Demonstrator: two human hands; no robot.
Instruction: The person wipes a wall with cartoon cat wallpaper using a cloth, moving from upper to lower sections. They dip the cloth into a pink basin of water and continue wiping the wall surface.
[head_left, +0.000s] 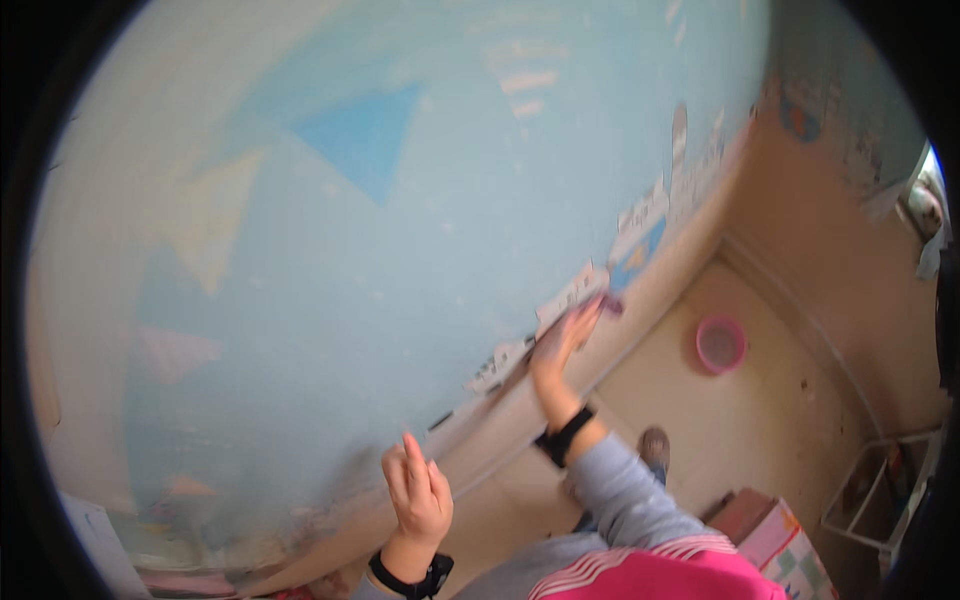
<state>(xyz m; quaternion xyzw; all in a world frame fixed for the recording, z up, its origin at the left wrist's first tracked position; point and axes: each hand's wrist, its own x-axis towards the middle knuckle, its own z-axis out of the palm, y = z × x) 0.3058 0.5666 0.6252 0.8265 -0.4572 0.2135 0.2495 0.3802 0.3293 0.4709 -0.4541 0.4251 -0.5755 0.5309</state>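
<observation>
A light blue wall (360, 247) printed with pennant shapes and houses rises before me. My right hand (562, 337) lies against its lower printed part, fingers stretched out, over a dark purplish cloth (611, 304) that shows at the fingertips. How firmly the cloth is held cannot be told. My left hand (420, 491) is raised lower in the view, close to the wall, with one finger extended and the others curled; nothing shows in it. Both wrists wear black bands.
A pink basin (721, 345) stands on the tiled floor (645, 375) at the right. A pink patterned box (780, 536) is near my body. A white-framed rack (877, 487) stands at the lower right, and my shoe (655, 448) shows below my right arm.
</observation>
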